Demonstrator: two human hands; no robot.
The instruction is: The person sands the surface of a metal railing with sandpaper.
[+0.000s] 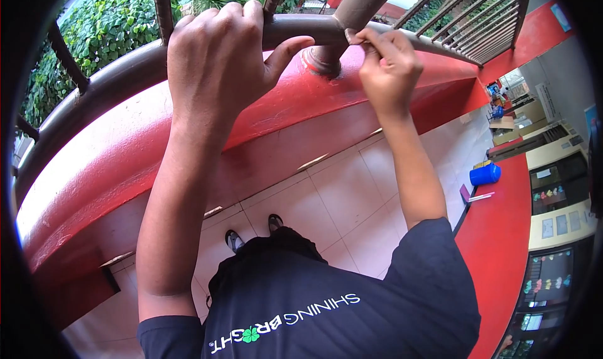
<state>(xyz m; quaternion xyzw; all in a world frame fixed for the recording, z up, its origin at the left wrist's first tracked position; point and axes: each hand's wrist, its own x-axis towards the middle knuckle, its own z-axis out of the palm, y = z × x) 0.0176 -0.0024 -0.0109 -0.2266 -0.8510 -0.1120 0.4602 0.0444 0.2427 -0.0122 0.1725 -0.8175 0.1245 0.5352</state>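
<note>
A dark metal railing curves above a red ledge. My left hand lies over its lower bar, fingers across the top and thumb stretched out to the right. My right hand is at the joint where a thick slanted post meets the bar. Its fingers are pinched at a small pale piece at the bar; whether that piece is loose or part of the railing I cannot tell.
Beyond the railing grow green bushes. Below are a tiled floor and my feet in sandals. At the right, a blue container stands on a red surface, near windows with colourful decorations.
</note>
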